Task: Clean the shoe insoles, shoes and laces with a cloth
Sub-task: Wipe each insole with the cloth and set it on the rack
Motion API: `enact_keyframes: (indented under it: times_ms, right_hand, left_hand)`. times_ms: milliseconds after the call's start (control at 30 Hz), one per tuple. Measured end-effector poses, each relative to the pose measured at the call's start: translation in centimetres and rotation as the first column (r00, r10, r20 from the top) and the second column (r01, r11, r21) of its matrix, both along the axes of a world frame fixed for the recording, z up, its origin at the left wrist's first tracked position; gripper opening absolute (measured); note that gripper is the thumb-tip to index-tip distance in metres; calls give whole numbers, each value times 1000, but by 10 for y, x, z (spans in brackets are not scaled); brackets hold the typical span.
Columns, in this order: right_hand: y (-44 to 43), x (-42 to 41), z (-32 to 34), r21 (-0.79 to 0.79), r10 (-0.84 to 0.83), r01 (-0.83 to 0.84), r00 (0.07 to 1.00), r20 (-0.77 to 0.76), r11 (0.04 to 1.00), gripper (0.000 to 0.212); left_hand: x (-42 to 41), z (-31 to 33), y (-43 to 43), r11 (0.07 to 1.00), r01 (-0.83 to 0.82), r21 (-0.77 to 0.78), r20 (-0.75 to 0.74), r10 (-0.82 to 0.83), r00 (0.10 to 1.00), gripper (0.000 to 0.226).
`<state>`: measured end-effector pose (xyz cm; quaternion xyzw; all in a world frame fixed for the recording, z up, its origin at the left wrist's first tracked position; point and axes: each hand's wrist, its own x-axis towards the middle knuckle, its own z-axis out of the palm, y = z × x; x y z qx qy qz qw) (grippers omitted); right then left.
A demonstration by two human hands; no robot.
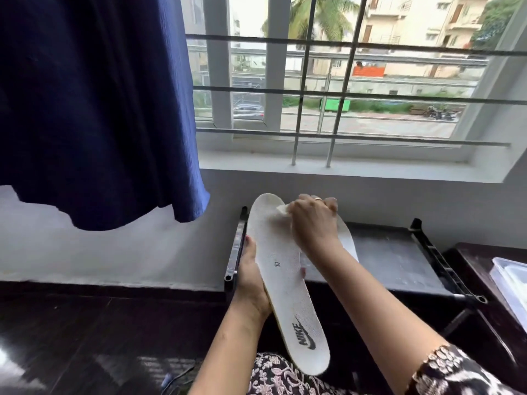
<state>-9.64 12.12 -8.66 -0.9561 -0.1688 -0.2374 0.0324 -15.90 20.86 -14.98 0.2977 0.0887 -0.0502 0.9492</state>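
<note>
A dark glossy floor (85, 323) is being shown nearest, with a black counter (393, 258) standing against the white wall (114, 252). Above the counter's left end, a white insole (288, 283) with a dark logo at the heel is being gripped from beneath by the left hand (251, 280). A white cloth (283, 208) is being clutched in the right hand (312, 223) and pressed against the toe end. A second insole (348, 238) is lying on the counter behind. Beyond, a barred window (342, 92) is being flanked by a blue curtain (94, 109).
</note>
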Motion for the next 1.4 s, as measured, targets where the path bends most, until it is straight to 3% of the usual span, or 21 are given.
enact_keyframes:
  times_ms: [67,167,233,267,333,400,467,567,633,667,733,767,833,933,1033,1100,1133,1200,1267,1333,1400]
  right_hand:
    - [4,5,9,174,11,-13,1000,10,985,37]
    - [20,-15,8,454,302,-403,911,281,795,36]
    - [21,-17,-9,231,426,-519,833,353,823,33]
    - [12,-5,-17,95,418,-453,872,256,887,29]
    - [-13,22,-23,-12,83,-85,988,-131,996,18]
    - [-31,34,-13,39,-118,139,932,-343,989,20]
    - [-29,39,6,271,-25,85,976,-215,959,24]
    - [5,21,29,460,237,-330,939,248,825,35]
    - [23,10,27,352,377,-543,815,439,763,41]
    - [26,9,19,191,436,-557,784,442,808,41]
    - [10,27,-5,-113,376,-361,909,179,926,35]
    - [-3,38,-11,-178,175,-176,984,-24,968,31]
    - [-28,49,-10,-218,-171,122,960,-221,968,29]
    - [-26,49,10,52,-100,105,990,-98,993,35]
    - [8,16,29,357,215,-285,950,225,890,44]
    - [23,-10,17,257,394,-504,837,380,825,46]
    - [25,-19,2,124,449,-520,817,362,845,43]
    - [10,-18,-23,-135,374,-359,922,102,923,35]
    - [-16,-4,-24,-231,57,-95,985,-165,968,26]
    - [-31,6,-8,-197,-102,67,980,-170,978,30]
    - [-25,5,8,15,-7,7,1000,-22,1000,42]
  left_hand:
    - [-2,0,-1,1000,-2,17,-1,2,1000,70]
    - [-2,7,3,999,-21,43,16,20,1000,67]
    - [0,14,4,999,-6,47,13,5,1000,65]
    - [-1,15,4,999,9,50,0,-9,1000,66]
    - [-2,9,7,994,19,107,-46,-14,999,73]
    - [-3,1,13,992,31,123,-65,-23,998,77]
    - [-2,-3,18,993,27,111,-97,-16,995,76]
    - [3,-5,17,992,24,126,-106,-11,994,71]
    - [4,1,14,989,20,147,-90,-6,996,67]
    - [4,3,12,988,28,151,-80,-16,997,65]
    - [4,6,12,988,66,142,-72,-56,996,67]
    - [2,6,13,988,75,133,-71,-66,995,70]
    - [1,4,19,990,71,119,-52,-65,997,75]
    - [5,-2,27,991,38,127,-74,-29,997,71]
    - [8,1,22,996,23,87,-77,-16,997,69]
    - [10,4,17,1000,5,30,-50,-3,999,67]
    - [11,5,16,1000,-11,7,-38,11,999,65]
    - [9,3,18,1000,-4,24,-34,5,999,67]
    - [3,-3,23,996,15,91,-74,-8,997,72]
    - [1,-12,29,993,9,121,-99,3,995,74]
    - [4,-15,29,995,-7,102,-102,18,995,76]
